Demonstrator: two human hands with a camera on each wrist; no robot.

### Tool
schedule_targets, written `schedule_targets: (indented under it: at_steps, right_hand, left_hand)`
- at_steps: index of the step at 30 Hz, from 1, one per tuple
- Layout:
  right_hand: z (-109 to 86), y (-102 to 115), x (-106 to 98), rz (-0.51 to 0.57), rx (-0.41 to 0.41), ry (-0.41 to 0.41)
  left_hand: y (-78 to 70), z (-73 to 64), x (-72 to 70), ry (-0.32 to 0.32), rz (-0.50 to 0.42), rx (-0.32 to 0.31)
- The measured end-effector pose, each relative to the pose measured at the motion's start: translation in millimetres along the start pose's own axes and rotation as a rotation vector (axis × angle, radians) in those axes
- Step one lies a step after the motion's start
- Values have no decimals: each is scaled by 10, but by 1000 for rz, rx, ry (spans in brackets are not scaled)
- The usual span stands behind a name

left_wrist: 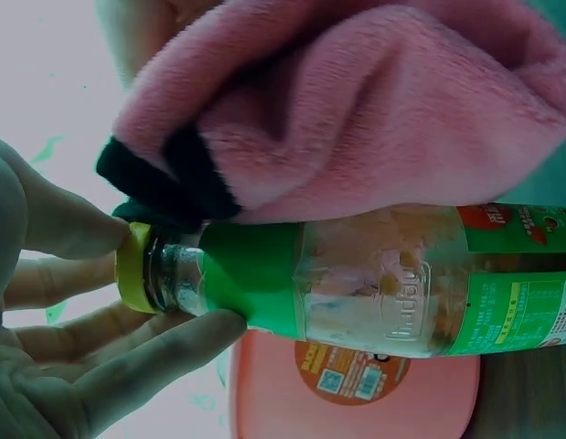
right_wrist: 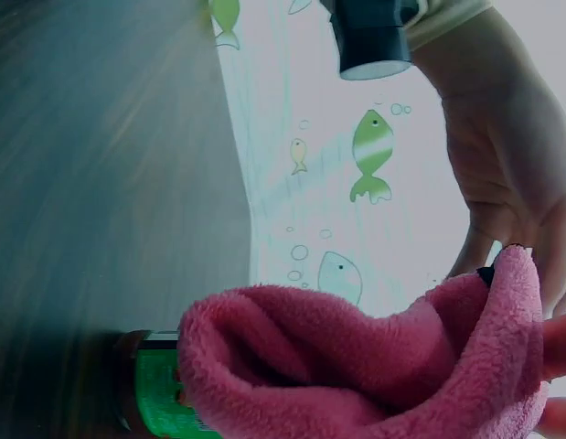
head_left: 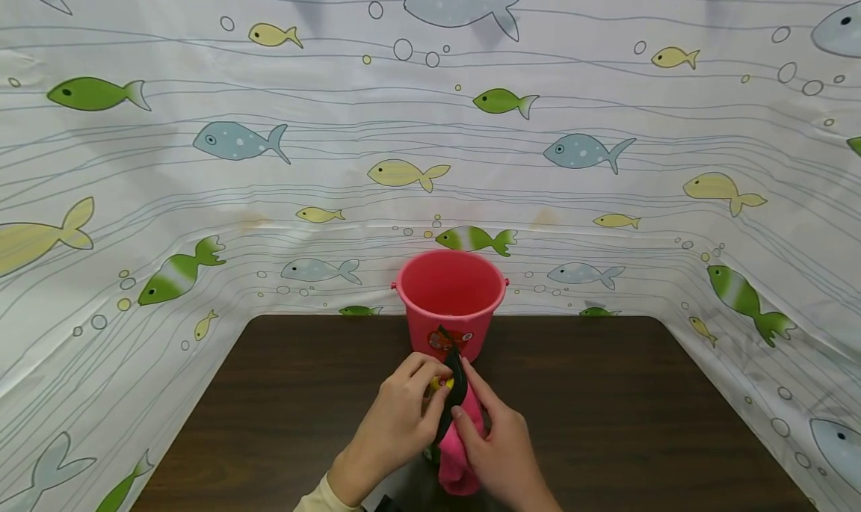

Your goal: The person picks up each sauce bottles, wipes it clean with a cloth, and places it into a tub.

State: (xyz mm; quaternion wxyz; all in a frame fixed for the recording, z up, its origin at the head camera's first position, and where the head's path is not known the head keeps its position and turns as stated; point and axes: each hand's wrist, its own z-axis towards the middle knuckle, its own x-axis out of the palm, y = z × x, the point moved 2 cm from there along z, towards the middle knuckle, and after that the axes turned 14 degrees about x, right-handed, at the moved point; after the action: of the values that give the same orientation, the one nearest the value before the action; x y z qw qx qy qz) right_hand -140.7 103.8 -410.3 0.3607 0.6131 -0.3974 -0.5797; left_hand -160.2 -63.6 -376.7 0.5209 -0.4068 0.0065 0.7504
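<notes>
Containers first. Clear bottle point(left_wrist: 383, 283): in front of bucket, on tabletop point(head_left: 323, 392), beside the cloth; yellow cap point(left_wrist: 132, 270) on its mouth, green band point(left_wrist: 250, 274) below the neck, raised lettering on the clear shoulder, printed green label point(left_wrist: 516, 311) lower down. Pinkish tones show through the clear wall; cannot tell whether from contents or from the pink behind. In the head view most of the bottle is hidden by hands and cloth.

Pink bucket point(head_left: 420, 329): upright near the far edge of the tabletop, mouth up, round knob at each side of the rim, orange sticker point(left_wrist: 365, 375) on the front wall. Inner pink wall visible; its floor cannot be made out.

Left hand point(head_left: 403, 415): fingers curled round the yellow cap, gap between them about the cap's width; one fingertip reaches down to the green band.

Right hand point(head_left: 501, 433): thumb and fingers clamped on pink fleecy cloth point(left_wrist: 383, 110) by its dark strip point(head_left: 460, 385). Cloth hangs in loose folds alongside the bottle; strip lies right beside the cap and neck.

Surround: white fish-print sheet point(head_left: 323, 183) behind and at both sides; pale sleeve point(head_left: 326, 497) at the left wrist.
</notes>
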Motion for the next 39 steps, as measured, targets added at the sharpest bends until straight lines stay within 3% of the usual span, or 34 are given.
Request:
schedule_targets:
  at_steps: [10, 25, 39]
  right_hand:
    - [4, -134, 81, -86, -23, -22]
    - [45, -446, 168, -145, -25, 58]
    - [157, -589, 198, -205, -4, 112]
  left_hand:
    - [2, -4, 7, -3, 28, 18]
    - [-14, -7, 23, 6, 39, 5]
    - [-8, -7, 16, -4, 35, 20]
